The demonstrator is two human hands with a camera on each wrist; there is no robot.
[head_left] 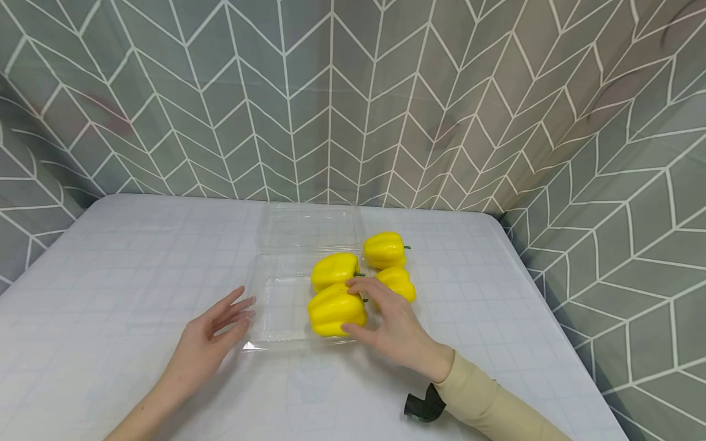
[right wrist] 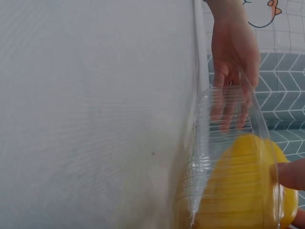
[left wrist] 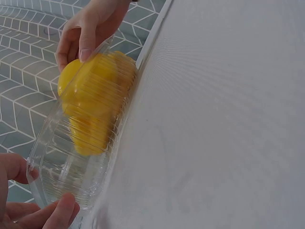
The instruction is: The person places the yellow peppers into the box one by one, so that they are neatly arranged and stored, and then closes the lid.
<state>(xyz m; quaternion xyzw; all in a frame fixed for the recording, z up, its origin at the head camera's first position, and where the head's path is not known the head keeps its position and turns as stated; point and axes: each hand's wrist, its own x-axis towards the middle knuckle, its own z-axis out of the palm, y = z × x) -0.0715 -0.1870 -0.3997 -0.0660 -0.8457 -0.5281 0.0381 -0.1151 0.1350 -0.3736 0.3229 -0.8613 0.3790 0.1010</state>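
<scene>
A clear plastic clamshell box (head_left: 276, 306) lies open on the white table, its lid (head_left: 309, 225) folded back. Two yellow bell peppers are in its tray: one at the back (head_left: 333, 269) and one at the front (head_left: 333, 312). My right hand (head_left: 353, 306) grips the front pepper, thumb on the near side and fingers over the top. In the right wrist view that pepper (right wrist: 238, 191) shows through the ribbed wall (right wrist: 224, 138). My left hand (head_left: 242, 306) is open, with its fingertips against the tray's left edge. Its fingers (left wrist: 47, 214) touch the box (left wrist: 71, 162).
Two more yellow peppers (head_left: 384, 249) (head_left: 398, 282) lie on the table just right of the box. A grey chevron-patterned curtain (head_left: 353, 92) closes off the back and both sides. The table's right edge (head_left: 551, 294) runs close to the curtain.
</scene>
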